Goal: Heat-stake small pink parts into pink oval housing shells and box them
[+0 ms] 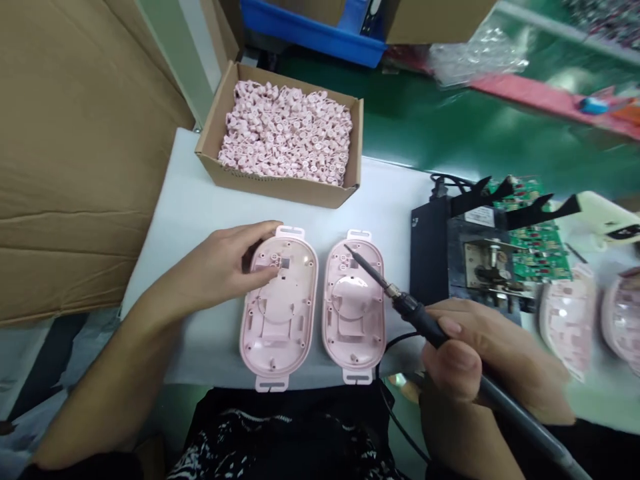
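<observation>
Two pink plastic housing halves lie side by side with their insides facing up. My left hand [235, 263] grips the upper left edge of the left housing [277, 327], thumb over its inner face beside small round button parts [275, 260]; the other fingertips are hidden behind the rim. In my right hand [480, 353] is a soldering iron [415, 313], held like a pen. Its thin dark tip is over the upper part of the right housing [354, 327], close to the button parts there; I cannot tell whether it touches.
A cardboard box [280, 190] full of small pink parts stands behind the housings. On the right are a black metal device [430, 247] and stacked green circuit boards [540, 247]. More pink housings [570, 320] lie farther right, near another person's hand [631, 277]. A black cable [395, 413] hangs over the table edge.
</observation>
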`<state>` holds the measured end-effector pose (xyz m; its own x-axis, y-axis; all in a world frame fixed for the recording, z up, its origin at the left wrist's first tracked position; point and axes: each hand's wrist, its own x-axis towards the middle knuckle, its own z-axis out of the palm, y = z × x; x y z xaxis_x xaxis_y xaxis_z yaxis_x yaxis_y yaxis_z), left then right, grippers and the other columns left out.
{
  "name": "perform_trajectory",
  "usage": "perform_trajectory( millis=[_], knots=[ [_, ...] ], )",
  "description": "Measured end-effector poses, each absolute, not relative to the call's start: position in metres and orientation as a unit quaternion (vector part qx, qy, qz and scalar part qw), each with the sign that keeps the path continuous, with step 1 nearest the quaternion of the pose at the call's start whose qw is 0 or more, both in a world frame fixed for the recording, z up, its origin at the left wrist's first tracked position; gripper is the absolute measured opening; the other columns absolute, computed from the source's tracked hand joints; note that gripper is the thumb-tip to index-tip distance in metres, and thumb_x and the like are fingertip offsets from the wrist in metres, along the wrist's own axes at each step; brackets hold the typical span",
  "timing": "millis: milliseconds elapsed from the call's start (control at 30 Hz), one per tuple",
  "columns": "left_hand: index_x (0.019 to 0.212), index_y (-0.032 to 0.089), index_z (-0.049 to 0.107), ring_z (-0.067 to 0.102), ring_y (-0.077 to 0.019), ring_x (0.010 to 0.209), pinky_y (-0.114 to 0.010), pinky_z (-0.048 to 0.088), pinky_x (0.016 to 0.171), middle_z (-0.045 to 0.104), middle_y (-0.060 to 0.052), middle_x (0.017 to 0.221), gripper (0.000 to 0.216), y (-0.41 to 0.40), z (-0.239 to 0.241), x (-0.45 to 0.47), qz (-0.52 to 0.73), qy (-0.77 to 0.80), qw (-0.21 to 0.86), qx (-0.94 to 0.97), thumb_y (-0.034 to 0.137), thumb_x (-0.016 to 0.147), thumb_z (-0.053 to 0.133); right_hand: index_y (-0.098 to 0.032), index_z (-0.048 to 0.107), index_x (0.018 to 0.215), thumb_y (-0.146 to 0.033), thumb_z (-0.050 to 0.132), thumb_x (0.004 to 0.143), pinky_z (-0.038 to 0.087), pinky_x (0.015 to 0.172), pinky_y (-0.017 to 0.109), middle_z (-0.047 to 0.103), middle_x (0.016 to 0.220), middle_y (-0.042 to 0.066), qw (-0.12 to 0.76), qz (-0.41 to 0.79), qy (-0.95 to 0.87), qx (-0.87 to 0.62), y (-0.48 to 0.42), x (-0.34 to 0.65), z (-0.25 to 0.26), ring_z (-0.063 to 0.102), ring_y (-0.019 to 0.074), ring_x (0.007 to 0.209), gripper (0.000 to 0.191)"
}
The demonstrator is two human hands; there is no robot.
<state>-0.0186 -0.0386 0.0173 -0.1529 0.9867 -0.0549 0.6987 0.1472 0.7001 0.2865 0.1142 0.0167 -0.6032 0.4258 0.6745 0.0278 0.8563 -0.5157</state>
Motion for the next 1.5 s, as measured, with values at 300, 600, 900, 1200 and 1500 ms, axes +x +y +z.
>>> perform_trajectory(
  millis=[300,600,900,1200,1500],
  knots=[
    [0.116,0.022,0.068,0.059,-0.0268,0.117,-0.045,0.048,0.096,0.066,-0.008,0.127,0.022,-0.011,0.032,0.024,0.21,0.607,0.049,0.765,0.029,0.1,0.056,-0.017,0.067,0.078,-0.006,0.071,0.08,0.056,0.05,0.02,0.07,0.066,-0.002,0.396,0.231,-0.88,-0.123,0.148,0.298,0.038,0.067,0.0113,0.053,0.012],
    [0.096,0.022,0.074,0.061,-0.0278,0.116,-0.045,0.044,0.089,0.073,-0.002,0.117,0.017,0.026,0.017,0.043,0.177,0.56,-0.025,0.809,0.024,0.1,0.057,-0.02,0.067,0.08,-0.014,0.073,0.082,0.057,0.05,0.018,0.075,0.071,-0.003,0.376,0.201,-0.891,-0.156,0.148,0.295,0.033,0.067,0.0093,0.052,0.009],
    [0.105,0.024,0.073,0.059,-0.0305,0.12,-0.048,0.043,0.095,0.073,-0.003,0.12,0.014,0.023,0.014,0.04,0.16,0.553,-0.032,0.817,0.022,0.098,0.062,-0.022,0.068,0.082,-0.012,0.073,0.081,0.055,0.045,0.022,0.074,0.068,-0.003,0.364,0.223,-0.891,-0.157,0.148,0.293,0.034,0.066,0.0119,0.05,0.011],
    [0.106,0.023,0.073,0.059,-0.0299,0.119,-0.046,0.044,0.092,0.071,-0.003,0.123,0.015,0.023,0.01,0.038,0.159,0.549,-0.018,0.82,0.023,0.099,0.06,-0.022,0.068,0.082,-0.013,0.075,0.08,0.056,0.045,0.023,0.074,0.07,-0.003,0.343,0.225,-0.897,-0.164,0.146,0.29,0.035,0.067,0.0125,0.051,0.012],
    [0.105,0.021,0.073,0.059,-0.0298,0.118,-0.046,0.044,0.091,0.071,-0.004,0.125,0.016,0.022,0.012,0.039,0.158,0.551,-0.01,0.82,0.021,0.099,0.058,-0.023,0.067,0.081,-0.012,0.073,0.083,0.054,0.044,0.022,0.073,0.068,-0.003,0.329,0.225,-0.901,-0.171,0.144,0.289,0.038,0.066,0.0116,0.051,0.012]
  ],
)
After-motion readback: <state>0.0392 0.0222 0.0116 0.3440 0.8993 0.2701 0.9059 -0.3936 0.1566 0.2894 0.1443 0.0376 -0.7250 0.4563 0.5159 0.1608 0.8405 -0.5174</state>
